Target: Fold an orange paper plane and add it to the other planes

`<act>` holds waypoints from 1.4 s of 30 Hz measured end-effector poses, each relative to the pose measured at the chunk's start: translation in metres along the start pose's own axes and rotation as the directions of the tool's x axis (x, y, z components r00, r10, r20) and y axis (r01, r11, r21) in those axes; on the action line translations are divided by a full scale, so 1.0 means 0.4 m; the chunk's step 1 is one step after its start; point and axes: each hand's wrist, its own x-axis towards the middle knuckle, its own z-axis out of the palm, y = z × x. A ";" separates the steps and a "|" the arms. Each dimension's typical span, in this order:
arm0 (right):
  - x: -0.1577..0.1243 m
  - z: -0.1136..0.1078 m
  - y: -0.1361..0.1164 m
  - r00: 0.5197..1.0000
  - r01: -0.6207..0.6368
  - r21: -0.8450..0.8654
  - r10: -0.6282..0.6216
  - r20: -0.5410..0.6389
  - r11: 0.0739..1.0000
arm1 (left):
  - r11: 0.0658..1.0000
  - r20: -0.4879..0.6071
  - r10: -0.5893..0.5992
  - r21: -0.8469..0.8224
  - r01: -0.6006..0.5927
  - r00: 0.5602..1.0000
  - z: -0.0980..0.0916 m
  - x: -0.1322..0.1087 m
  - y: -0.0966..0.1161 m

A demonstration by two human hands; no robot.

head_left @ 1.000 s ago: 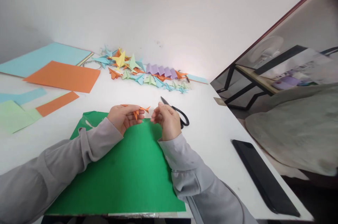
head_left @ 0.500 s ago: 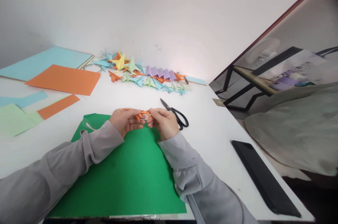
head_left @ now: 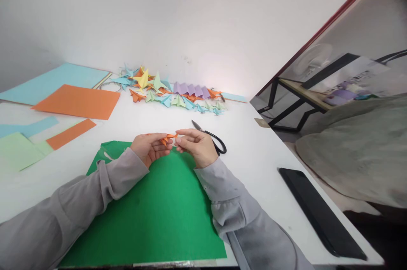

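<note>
left hand (head_left: 147, 146) grasps orange folded paper (head_left: 165, 140) | between both hands, by green sheet (head_left: 152, 215)'s far edge; long axis roughly left to right | right hand (head_left: 199, 148) meets right tip; pinch unclear

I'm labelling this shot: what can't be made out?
In the head view:
Orange paper figure: partly hidden by the left hand.
Whether the right hand grips its tip: too small to tell.
Scissors: partly hidden behind that hand.
Lettering at far right: blurred.
Light green paper: cut off by left edge.
</note>
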 end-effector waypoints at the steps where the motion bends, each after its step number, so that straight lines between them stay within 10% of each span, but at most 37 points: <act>1: 0.000 -0.002 -0.004 1.000 -0.011 -0.003 0.011 0.024 1.000 | 1.000 -0.008 -0.011 -0.015 0.011 1.000 -0.001 0.001 0.002; 12: 0.005 -0.012 -0.008 0.986 -0.132 0.052 0.125 0.110 0.990 | 0.997 -0.044 -0.046 -0.065 0.043 0.998 0.001 -0.004 0.009; 23: 0.010 -0.017 -0.003 0.995 0.072 -0.128 -0.079 -0.056 0.989 | 0.997 -0.007 -0.082 -0.012 0.082 0.997 0.001 -0.004 0.000; 26: 0.001 -0.014 -0.004 0.915 0.299 -0.393 -0.378 -0.140 0.869 | 0.996 -0.013 -0.076 -0.040 0.075 0.997 0.000 -0.002 0.000; 32: -0.004 -0.006 0.020 0.689 0.649 -0.643 -0.673 0.269 0.407 | 0.999 0.083 -0.055 0.003 0.055 0.995 -0.005 0.001 -0.006; 42: -0.003 -0.016 0.007 0.627 0.686 -0.653 -0.715 0.308 0.321 | 0.989 0.208 -0.138 0.077 0.124 0.968 -0.025 0.005 0.019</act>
